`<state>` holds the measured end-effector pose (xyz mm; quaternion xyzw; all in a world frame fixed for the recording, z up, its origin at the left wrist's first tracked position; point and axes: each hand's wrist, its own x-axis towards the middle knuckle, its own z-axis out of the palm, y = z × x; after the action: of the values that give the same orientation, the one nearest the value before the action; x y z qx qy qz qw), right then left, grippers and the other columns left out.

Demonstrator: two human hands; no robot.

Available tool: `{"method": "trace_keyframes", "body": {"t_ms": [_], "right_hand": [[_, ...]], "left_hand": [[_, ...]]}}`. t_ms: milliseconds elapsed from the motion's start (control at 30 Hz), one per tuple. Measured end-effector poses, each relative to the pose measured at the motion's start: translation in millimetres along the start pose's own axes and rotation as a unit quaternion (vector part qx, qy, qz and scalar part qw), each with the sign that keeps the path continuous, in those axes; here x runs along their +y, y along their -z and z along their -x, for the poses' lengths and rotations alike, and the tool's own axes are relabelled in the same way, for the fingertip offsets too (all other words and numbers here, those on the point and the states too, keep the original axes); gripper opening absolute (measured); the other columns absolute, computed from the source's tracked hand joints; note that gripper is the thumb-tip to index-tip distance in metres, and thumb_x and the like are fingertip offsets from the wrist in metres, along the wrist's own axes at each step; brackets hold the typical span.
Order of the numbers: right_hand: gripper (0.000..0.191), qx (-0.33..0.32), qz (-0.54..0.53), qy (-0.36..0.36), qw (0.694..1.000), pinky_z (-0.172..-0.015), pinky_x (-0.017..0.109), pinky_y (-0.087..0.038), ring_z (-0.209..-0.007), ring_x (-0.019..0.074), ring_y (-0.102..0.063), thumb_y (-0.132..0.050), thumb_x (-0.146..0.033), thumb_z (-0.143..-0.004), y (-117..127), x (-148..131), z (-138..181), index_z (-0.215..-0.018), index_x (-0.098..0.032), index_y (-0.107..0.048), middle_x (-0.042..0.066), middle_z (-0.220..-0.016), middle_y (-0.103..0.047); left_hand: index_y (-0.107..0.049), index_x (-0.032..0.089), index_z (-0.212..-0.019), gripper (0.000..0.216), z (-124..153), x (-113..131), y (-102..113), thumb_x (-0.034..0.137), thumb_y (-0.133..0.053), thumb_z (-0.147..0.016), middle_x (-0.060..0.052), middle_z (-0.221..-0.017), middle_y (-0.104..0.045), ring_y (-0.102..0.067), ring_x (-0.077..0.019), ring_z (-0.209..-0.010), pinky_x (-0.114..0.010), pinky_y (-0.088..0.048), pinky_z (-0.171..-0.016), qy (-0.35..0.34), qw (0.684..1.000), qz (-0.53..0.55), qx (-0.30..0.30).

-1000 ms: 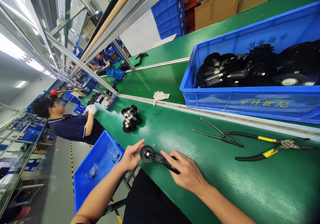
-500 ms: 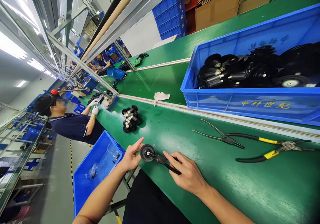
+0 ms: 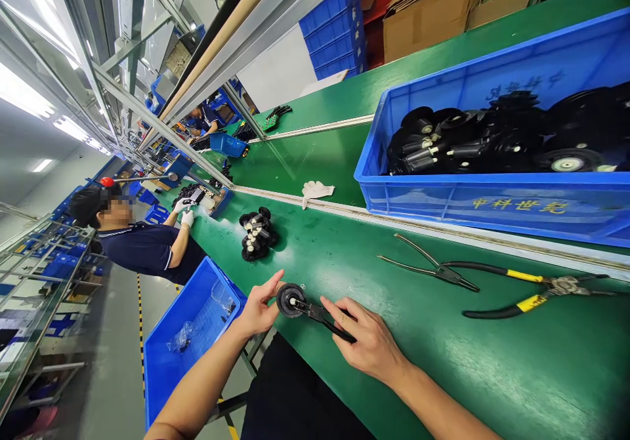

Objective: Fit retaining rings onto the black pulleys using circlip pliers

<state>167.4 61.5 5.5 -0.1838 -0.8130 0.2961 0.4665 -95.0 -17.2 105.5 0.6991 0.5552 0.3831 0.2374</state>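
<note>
My left hand (image 3: 260,305) grips a small black wheel (image 3: 285,294) by its edge, over the near side of the green bench. The wheel's face, with a pale centre, is turned up toward me. My right hand (image 3: 367,335) is closed around the black handles of a pair of pliers (image 3: 317,313). The tips of these pliers touch the wheel's pale hub; what lies between the tips is too small to make out. Beyond my hands sits a cluster of black wheels with white shafts (image 3: 258,233).
Bare-handled pliers (image 3: 438,269) and yellow-and-black pliers (image 3: 531,296) lie to the right. Behind them stands a blue crate (image 3: 443,197) of black wheels. A white glove (image 3: 317,191) rests near the metal rail. At left are a blue bin (image 3: 162,355) and a gloved co-worker (image 3: 147,243).
</note>
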Motion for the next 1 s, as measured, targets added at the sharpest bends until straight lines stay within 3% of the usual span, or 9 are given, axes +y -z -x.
{"method": "trace_keyframes", "body": {"t_ms": [200,333,467,667,767,1000], "right_hand": [[0.080,-0.009,0.005,-0.003,1.000,-0.064,0.028,-0.054,-0.076,0.0150,-0.064,-0.051,-0.002,-0.088,1.5,-0.3,-1.7,-0.163,-0.029,-0.044,0.004,-0.101,-0.063],[0.075,-0.020,0.020,-0.021,0.999,-0.060,0.027,-0.052,-0.071,0.0144,-0.062,-0.050,-0.005,-0.089,1.6,-6.9,-3.8,-0.161,-0.027,-0.048,0.003,-0.097,-0.063],[0.074,-0.018,0.032,-0.041,0.998,-0.056,0.027,-0.050,-0.066,0.0144,-0.059,-0.050,-0.005,-0.088,-0.3,-13.8,-3.7,-0.159,-0.026,-0.051,0.002,-0.093,-0.062],[0.077,0.017,-0.002,-0.034,0.999,-0.067,0.026,-0.058,-0.078,0.0154,-0.066,-0.052,-0.008,-0.088,-1.7,-9.0,-3.5,-0.162,-0.030,-0.045,0.003,-0.098,-0.063],[0.082,0.042,-0.021,-0.020,0.999,-0.072,0.028,-0.060,-0.085,0.0174,-0.067,-0.053,-0.008,-0.089,-1.0,-5.8,-4.0,-0.166,-0.029,-0.039,0.004,-0.100,-0.063],[0.084,0.047,-0.026,-0.003,0.999,-0.068,0.028,-0.059,-0.077,0.0151,-0.066,-0.054,-0.005,-0.087,-1.4,-7.4,-4.4,-0.166,-0.031,-0.041,0.003,-0.098,-0.062]], "left_hand": [[-0.036,0.037,-0.169,0.077,-3.4,1.9,-0.6,0.013,-0.064,-0.101,-0.002,-0.107,-0.086,-0.081,-0.0172,-0.103,-0.031,-0.065,-0.094,-0.016,1.000,-0.004,-0.004],[-0.039,0.034,-0.167,0.073,-3.1,2.2,2.1,0.015,-0.064,-0.101,-0.003,-0.104,-0.085,-0.081,-0.0167,-0.094,-0.030,-0.065,-0.089,-0.014,1.000,-0.021,0.008],[-0.049,0.028,-0.163,0.065,-0.9,2.0,4.5,0.022,-0.066,-0.100,-0.006,-0.103,-0.084,-0.081,-0.0183,-0.089,-0.034,-0.065,-0.091,0.034,0.999,-0.033,0.013],[-0.043,0.021,-0.166,0.072,2.8,5.3,1.5,0.033,-0.070,-0.100,-0.008,-0.099,-0.083,-0.078,-0.0176,-0.087,-0.030,-0.065,-0.085,0.098,0.995,0.019,0.008],[-0.043,0.019,-0.166,0.073,3.1,6.9,0.1,0.036,-0.070,-0.101,-0.008,-0.099,-0.083,-0.077,-0.0168,-0.085,-0.029,-0.065,-0.084,0.100,0.995,0.023,0.016],[-0.042,0.022,-0.167,0.073,3.1,5.4,-1.6,0.032,-0.071,-0.100,-0.007,-0.097,-0.082,-0.076,-0.0157,-0.085,-0.027,-0.064,-0.084,0.074,0.997,0.033,0.016]]}}
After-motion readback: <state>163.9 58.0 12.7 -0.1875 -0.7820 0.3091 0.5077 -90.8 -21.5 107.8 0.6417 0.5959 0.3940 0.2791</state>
